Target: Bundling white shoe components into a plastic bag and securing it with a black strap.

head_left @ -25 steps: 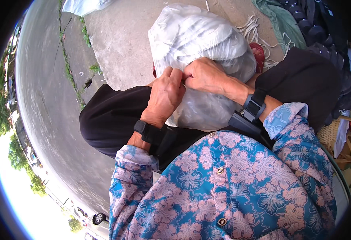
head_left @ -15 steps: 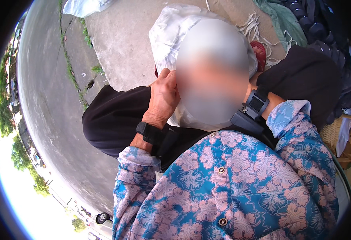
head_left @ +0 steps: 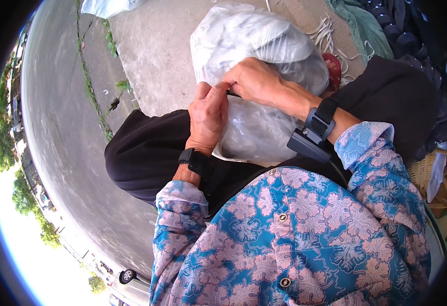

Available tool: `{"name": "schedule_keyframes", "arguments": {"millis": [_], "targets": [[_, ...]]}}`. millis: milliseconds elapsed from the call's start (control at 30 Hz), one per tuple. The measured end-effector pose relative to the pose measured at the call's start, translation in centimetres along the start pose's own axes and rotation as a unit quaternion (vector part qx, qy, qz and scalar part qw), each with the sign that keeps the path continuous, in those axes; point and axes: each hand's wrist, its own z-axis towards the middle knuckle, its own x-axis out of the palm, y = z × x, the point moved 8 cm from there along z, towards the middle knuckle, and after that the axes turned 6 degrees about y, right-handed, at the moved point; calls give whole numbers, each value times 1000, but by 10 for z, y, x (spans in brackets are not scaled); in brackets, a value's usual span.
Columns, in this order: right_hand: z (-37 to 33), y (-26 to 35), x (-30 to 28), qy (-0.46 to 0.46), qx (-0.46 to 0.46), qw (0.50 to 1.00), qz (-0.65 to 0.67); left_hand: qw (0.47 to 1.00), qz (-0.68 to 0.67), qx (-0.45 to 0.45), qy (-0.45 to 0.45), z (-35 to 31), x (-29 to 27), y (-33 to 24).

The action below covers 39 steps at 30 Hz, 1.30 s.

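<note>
A clear plastic bag (head_left: 297, 48) with white and grey contents fills the space between my dark-trousered legs. Above its near part, my left hand (head_left: 206, 115) and my right hand (head_left: 256, 80) meet fingertip to fingertip. Both are closed in a pinch. A tiny dark bit shows between the fingertips, too small to name. My right forearm crosses over the bag and covers its middle. Each wrist wears a black strap, the right one carrying a dark box-shaped device (head_left: 310, 143).
Past the bag lie loose white cords (head_left: 324, 36) and a green cloth (head_left: 353, 25). A red shoe (head_left: 332, 70) shows beside the bag. Dark items (head_left: 399, 35) are heaped at the far right, a woven basket (head_left: 421, 171) below them. Another pale plastic bag (head_left: 106, 6) lies far left.
My right hand has moved left and up, meeting my left hand over the bag. A blurred patch covered the middle before, so what the hands held then is hidden.
</note>
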Motion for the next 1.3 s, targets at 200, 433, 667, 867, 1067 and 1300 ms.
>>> {"name": "schedule_keyframes", "arguments": {"millis": [200, 433, 667, 867, 1067, 1300], "targets": [[-7, -4, 5, 7, -34, 996, 78, 998, -7, 1, -59, -8, -7, -13], [-11, -3, 5, 23, -11, 998, 60, 997, -38, -61, -41, -8, 1, 4], [-14, 6, 1, -10, 36, 999, -3, 970, -156, -184, 21, -5, 8, 29], [-13, 14, 2, -59, -12, 996, -62, 939, -247, -235, 44, -6, 11, 44], [-18, 14, 0, -72, -12, 995, -67, 872, -358, -310, 125, -9, 16, 46], [-12, 9, 5, -71, 4, 996, -57, 866, -386, -282, 144, -11, 19, 51]]}}
